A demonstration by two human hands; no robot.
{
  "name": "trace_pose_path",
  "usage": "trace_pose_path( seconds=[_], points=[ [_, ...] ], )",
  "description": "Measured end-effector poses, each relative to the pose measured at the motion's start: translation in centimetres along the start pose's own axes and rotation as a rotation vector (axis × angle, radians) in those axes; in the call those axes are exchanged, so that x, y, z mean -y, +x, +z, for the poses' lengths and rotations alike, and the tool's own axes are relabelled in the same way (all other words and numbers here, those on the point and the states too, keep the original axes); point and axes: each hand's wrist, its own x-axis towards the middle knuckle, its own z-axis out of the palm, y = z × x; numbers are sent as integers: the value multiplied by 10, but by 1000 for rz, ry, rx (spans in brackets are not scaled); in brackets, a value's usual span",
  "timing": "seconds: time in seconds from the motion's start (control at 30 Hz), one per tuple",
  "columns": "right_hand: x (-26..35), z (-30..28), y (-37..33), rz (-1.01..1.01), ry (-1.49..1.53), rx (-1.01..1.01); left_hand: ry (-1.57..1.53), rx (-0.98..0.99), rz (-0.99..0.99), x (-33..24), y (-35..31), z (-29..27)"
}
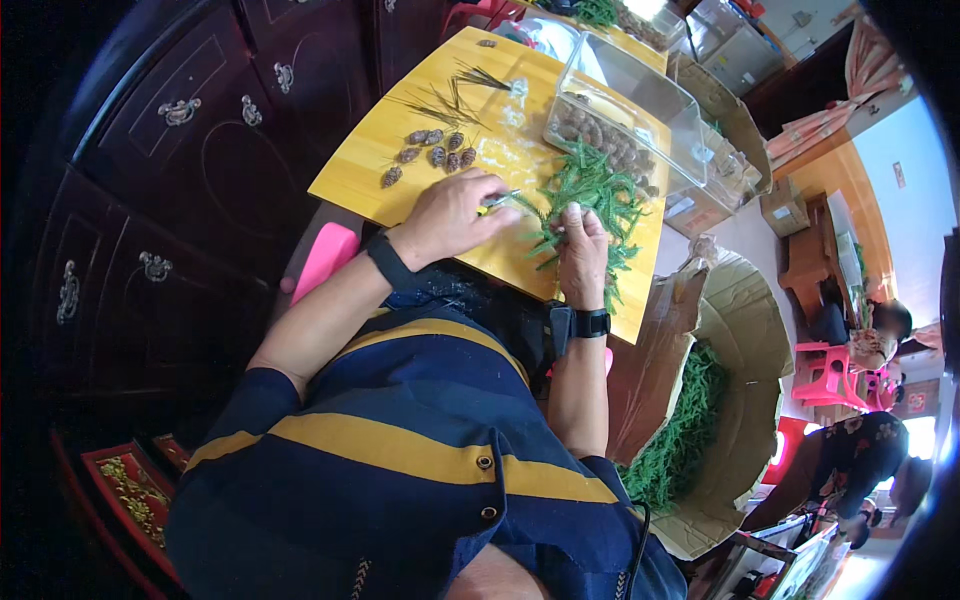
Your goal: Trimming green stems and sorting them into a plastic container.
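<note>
My left hand point(455, 215) is closed on a small yellow-handled tool point(497, 203) with a metal tip; most of it lies hidden under the fingers, so its exact kind is unclear. Just right of it, my right hand point(583, 252) pinches a green artificial pine sprig point(533, 208) between thumb and fingers. More green sprigs point(585, 185) are heaped behind and beside that hand on the yellow table point(365, 150). Several brown pine cones point(438, 156) lie beyond my left hand, with thin dark stems point(435, 105) farther back.
A clear plastic bin point(625, 95) with pine cones stands at the table's far right. To my right, a large cardboard box point(745, 330) holds green sprigs. Dark cabinets point(190, 170) line the left. Other people point(865, 450) and pink stools point(828, 378) are at far right.
</note>
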Motion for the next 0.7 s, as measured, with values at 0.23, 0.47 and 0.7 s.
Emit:
trace_pose_path(
  seconds=[0.23, 0.47, 0.7],
  points=[
    [-7, 28, -9, -17, 91, 63, -137, 137, -71, -16, 8, 13],
    [-6, 30, -12, 43, 78, 163, -977, 22, -433, 12, -1, 32],
    [-12, 21, -6, -53, -52, 122, -977, -119, -406, 13, -2, 34]
  ],
)
